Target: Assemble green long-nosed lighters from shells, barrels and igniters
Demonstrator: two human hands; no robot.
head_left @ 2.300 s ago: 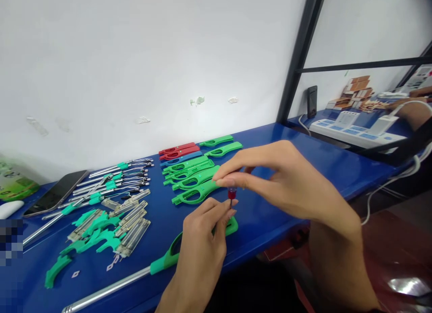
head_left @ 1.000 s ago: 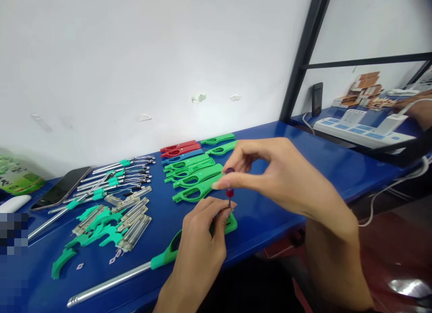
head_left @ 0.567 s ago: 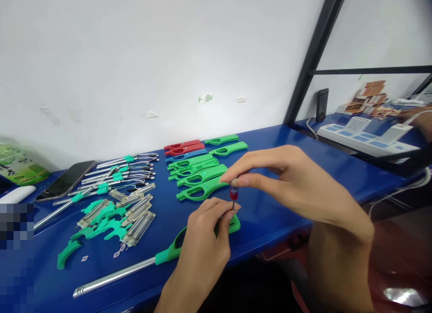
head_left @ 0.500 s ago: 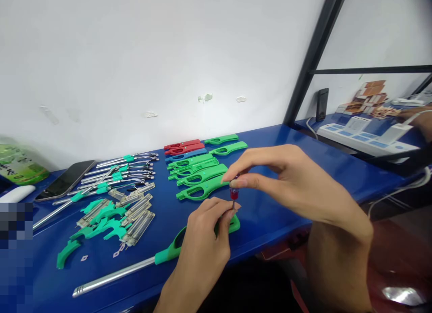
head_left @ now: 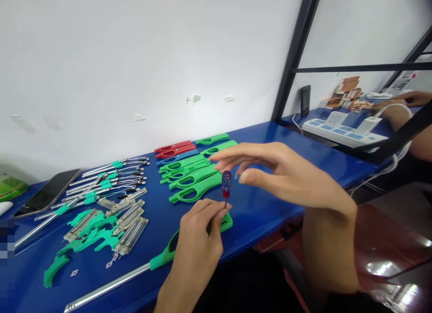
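A small screwdriver (head_left: 226, 183) with a clear purple and red handle stands upright over the handle end of a green long-necked lighter (head_left: 165, 255). Thumb and forefinger of my left hand (head_left: 201, 238) pinch around its thin shaft, and the palm covers part of the lighter, which lies on the table with its metal tube pointing left. The screwdriver's tip is hidden by the fingertips. My right hand (head_left: 270, 171) hovers just right of the screwdriver handle, thumb and fingers apart, holding nothing.
Green, red and blue lighter shells (head_left: 195, 187) lie in rows behind my hands. Left are metal tubes with wires (head_left: 108, 178), clear fuel tanks (head_left: 133, 234), teal triggers (head_left: 97, 234) and a phone (head_left: 49, 193). A power strip (head_left: 344, 133) and another person's hand (head_left: 411, 98) are beyond the black frame.
My right hand has let go of the screwdriver's top and its fingers have spread. The left hand keeps its pinch on the shaft. The view has swung slightly right.
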